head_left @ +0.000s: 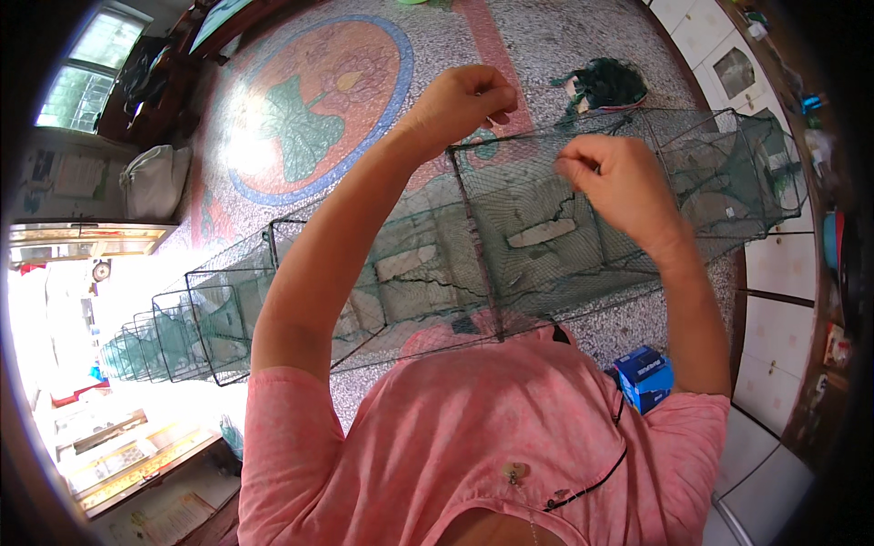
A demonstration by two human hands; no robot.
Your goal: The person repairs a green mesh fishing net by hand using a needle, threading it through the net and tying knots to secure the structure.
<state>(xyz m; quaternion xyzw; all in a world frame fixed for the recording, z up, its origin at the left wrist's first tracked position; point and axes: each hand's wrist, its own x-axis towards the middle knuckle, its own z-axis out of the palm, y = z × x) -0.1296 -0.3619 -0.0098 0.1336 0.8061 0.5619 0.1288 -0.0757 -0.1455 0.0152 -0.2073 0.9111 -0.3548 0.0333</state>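
Observation:
A long green mesh net trap (pixel 583 246) with dark wire frames stretches across in front of me, from far left to upper right. My left hand (pixel 469 102) is raised just beyond its far edge, fingers curled together in a pinch. Over the mesh, to the right, my right hand (pixel 619 182) has thumb and fingertips pressed together. Whatever either pinch holds is too small to make out. Pale flat pieces (pixel 542 233) show through the netting, and a dark line runs along the mesh near the middle.
A heap of dark green netting (pixel 608 84) lies on the speckled floor beyond the trap. A blue box (pixel 645 378) stands by my right elbow. White cabinets (pixel 774 337) line the right side. At the left are a pale bag (pixel 155 182) and a bright doorway.

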